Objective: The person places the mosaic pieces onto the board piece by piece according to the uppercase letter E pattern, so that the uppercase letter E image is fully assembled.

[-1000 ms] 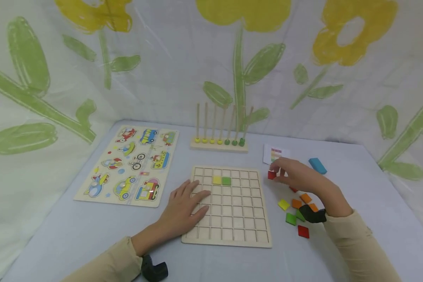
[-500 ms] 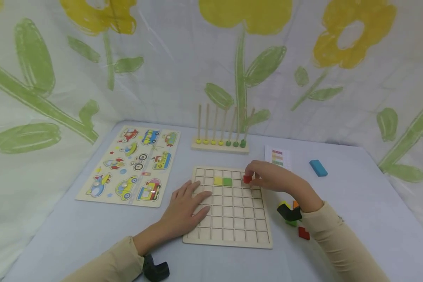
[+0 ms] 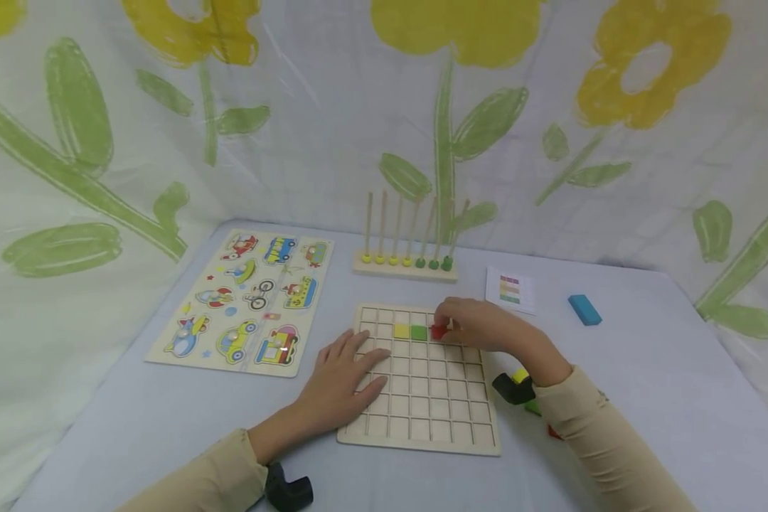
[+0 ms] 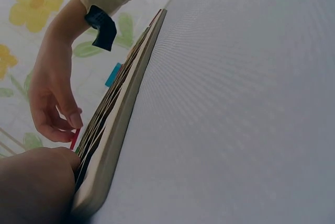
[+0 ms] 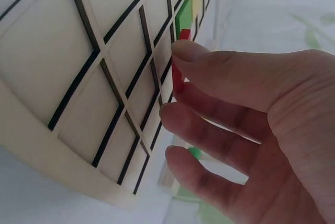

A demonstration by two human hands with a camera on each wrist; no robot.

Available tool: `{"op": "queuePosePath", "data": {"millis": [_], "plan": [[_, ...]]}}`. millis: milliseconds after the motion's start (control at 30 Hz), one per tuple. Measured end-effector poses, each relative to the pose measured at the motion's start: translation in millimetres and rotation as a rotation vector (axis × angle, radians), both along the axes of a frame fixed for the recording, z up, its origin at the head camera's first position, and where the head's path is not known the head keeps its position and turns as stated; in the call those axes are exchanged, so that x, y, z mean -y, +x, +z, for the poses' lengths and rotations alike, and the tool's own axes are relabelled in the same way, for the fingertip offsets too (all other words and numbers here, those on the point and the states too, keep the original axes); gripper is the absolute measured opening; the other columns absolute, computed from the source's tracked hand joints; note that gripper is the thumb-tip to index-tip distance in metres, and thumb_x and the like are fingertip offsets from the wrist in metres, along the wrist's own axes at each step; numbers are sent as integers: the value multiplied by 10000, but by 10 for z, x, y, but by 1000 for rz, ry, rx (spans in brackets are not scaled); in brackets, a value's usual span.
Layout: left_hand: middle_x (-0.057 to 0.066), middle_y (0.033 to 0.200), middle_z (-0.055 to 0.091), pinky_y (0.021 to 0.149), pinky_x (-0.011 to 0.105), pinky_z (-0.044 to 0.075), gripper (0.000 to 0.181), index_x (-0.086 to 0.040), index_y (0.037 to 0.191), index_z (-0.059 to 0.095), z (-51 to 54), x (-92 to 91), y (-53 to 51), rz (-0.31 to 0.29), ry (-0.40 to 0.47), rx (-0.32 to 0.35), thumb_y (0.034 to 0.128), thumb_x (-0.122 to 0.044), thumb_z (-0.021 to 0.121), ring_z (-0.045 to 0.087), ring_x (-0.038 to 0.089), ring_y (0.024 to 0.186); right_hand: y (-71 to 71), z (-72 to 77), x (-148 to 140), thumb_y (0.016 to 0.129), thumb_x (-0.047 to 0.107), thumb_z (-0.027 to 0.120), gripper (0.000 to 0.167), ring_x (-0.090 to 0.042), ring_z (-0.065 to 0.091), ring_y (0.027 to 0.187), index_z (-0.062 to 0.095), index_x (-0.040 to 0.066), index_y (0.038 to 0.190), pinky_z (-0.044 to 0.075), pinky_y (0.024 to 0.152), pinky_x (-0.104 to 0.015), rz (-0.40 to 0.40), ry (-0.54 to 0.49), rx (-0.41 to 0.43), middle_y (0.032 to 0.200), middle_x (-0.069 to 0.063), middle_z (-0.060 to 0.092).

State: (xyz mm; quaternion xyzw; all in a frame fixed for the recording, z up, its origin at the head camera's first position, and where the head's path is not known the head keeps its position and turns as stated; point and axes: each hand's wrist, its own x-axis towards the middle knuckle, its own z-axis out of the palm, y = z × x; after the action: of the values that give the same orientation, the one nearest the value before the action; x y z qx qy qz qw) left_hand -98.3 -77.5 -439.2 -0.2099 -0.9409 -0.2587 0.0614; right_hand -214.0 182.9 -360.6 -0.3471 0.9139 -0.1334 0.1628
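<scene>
right hand [image 3: 483,324] pinched the red tile [image 3: 438,333] just right of the green tile [image 3: 419,333], and the spread-out left hand [image 3: 340,378] lay farther left.

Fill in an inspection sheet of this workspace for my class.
Surface: whitish tabletop.
Job's things: pale wooden gridded board; flat square yellow tile and flat square green tile side by side on it; flat square red tile, seating unclear; loose tiles, partly hidden.
Clutter: pale wooden picture puzzle, wooden bead rack, white printed card, blue rectangular block.
Grippers: left hand rests on board; right hand pinches red tile.
Cables: nothing seen.
Surroundings: white flowered backdrop.
</scene>
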Motion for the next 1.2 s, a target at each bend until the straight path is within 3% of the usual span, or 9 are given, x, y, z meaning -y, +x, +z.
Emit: {"op": "queuePosePath", "data": {"millis": [333, 667, 1067, 1200], "plan": [[135, 1493, 371, 1074, 577, 226, 418, -254, 1342, 544, 23, -4, 7, 0, 8, 20, 952, -403, 531, 214, 370, 1427, 2, -30, 39, 906, 196, 668, 89, -82, 563, 850, 649, 192, 992, 488, 771, -301, 60, -7, -13, 977, 83, 617], [126, 1499, 367, 1078, 573, 220, 424, -262, 1345, 541, 17, -3, 3, 1, 22, 27, 946, -404, 543, 214, 363, 1428, 0, -54, 49, 906, 202, 668, 67, -81, 560, 847, 653, 190, 971, 489, 759, -296, 104, 8, -81, 989, 69, 610], [128, 1494, 376, 1079, 573, 223, 423, -259, 1340, 546, 26, -2, 0, 4, 10, 22, 946, -411, 540, 222, 369, 1425, -14, -98, 69, 905, 225, 671, 54, -62, 540, 820, 653, 209, 952, 479, 748, -275, 69, 18, -61, 974, 93, 596], [130, 1494, 374, 1077, 572, 225, 422, -259, 1342, 545, 20, -2, 3, 5, 10, 21, 950, -414, 532, 220, 371, 1425, -33, -93, 24, 914, 261, 657, 82, -70, 544, 846, 650, 227, 989, 478, 771, -287, 22, 21, -25, 996, 110, 592]]}}
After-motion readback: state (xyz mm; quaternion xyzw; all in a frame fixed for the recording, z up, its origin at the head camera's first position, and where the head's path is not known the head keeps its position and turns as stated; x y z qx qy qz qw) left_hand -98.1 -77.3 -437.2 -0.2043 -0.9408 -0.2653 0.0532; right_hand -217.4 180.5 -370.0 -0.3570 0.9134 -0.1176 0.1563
